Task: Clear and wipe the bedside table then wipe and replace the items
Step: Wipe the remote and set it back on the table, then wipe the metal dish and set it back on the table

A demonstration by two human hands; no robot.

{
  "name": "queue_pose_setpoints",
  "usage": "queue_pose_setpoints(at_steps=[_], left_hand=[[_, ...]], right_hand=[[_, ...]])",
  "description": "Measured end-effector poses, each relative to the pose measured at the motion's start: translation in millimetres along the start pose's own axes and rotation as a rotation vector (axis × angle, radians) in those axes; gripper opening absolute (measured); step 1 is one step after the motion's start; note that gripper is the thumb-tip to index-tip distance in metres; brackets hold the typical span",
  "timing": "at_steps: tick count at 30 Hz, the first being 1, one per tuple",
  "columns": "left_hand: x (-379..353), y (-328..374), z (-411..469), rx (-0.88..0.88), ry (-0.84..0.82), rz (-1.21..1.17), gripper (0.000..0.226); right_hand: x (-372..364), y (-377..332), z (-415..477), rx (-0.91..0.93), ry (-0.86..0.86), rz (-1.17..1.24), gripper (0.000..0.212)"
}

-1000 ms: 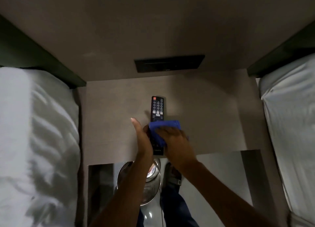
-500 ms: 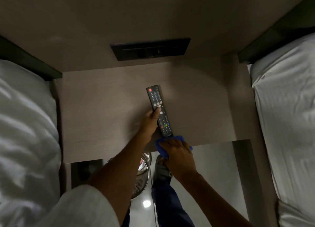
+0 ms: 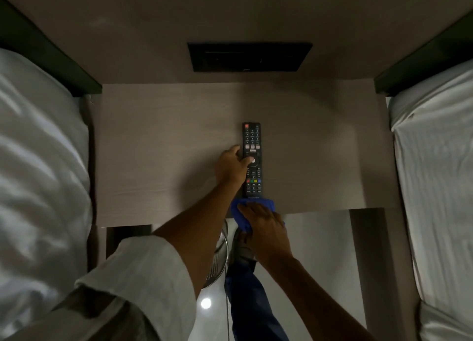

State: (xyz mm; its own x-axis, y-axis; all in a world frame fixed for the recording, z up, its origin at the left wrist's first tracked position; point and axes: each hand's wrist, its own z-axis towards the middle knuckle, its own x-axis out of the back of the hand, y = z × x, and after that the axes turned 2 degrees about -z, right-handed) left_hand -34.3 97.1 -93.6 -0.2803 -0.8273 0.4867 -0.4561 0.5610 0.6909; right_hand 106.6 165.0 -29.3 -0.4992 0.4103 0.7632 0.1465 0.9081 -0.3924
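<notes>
A black remote control (image 3: 251, 141) lies flat on the grey wooden bedside table (image 3: 158, 148), buttons up, its long axis pointing away from me. My left hand (image 3: 231, 166) grips its left edge, thumb resting on the round middle button. My right hand (image 3: 263, 225) presses a blue cloth (image 3: 240, 212) down at the table's front edge, right against the remote's near end. The cloth is bunched under my fingers and partly hidden by them.
White bedding flanks the table on the left (image 3: 38, 174) and right (image 3: 435, 174). A dark switch panel (image 3: 249, 56) is set in the wall behind. Below the front edge are a metal bin (image 3: 217, 264), my shoe (image 3: 243, 248) and the glossy floor.
The cloth has slid from the remote's middle down to its near end. My left hand has taken hold of the remote's side, and the remote now lies straight instead of slanted.
</notes>
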Motion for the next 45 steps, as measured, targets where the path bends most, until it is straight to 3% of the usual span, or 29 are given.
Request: queue_pose_setpoints(at_steps=[3, 9, 16, 18, 21, 24, 26, 32, 37, 41, 45], left_hand=[[11, -9, -14, 0.021, 0.075, -0.019, 0.057], [93, -32, -63, -0.121, 0.269, -0.116, 0.033], [308, -74, -116, -0.519, 0.629, 0.134, 0.032], [392, -96, -125, -0.480, 0.802, 0.308, 0.029], [482, -127, -124, -0.101, 0.987, 0.355, 0.046], [530, -155, -109, 0.402, 0.868, 0.055, 0.063], [537, -161, -97, 0.551, 0.691, -0.126, 0.065], [524, -162, -86, 0.370, 0.651, -0.682, 0.017], [506, -136, -104, 0.215, 0.567, -0.855, 0.024], [448, -103, -117, 0.140, 0.454, -0.815, 0.034], [378, -76, -114, 0.091, 0.290, -0.828, 0.021]], right_hand=[[3, -2, -3, -0.003, 0.039, -0.013, 0.064], [19, -61, -11, -0.009, 0.175, 0.073, 0.061], [40, -170, 2, 0.110, 0.271, 0.348, 0.051], [36, -208, 8, 0.176, 0.284, 0.346, 0.050], [30, -254, 11, 0.238, 0.234, 0.373, 0.049], [23, -286, 14, 0.299, 0.262, 0.350, 0.049], [23, -302, 14, 0.321, 0.272, 0.346, 0.048], [31, -338, 29, 0.400, 0.361, 0.360, 0.041], [38, -376, 53, 0.450, 0.417, 0.378, 0.050], [50, -382, 69, 0.355, 0.551, 0.198, 0.057], [56, -356, 71, 0.288, 0.441, 0.155, 0.061]])
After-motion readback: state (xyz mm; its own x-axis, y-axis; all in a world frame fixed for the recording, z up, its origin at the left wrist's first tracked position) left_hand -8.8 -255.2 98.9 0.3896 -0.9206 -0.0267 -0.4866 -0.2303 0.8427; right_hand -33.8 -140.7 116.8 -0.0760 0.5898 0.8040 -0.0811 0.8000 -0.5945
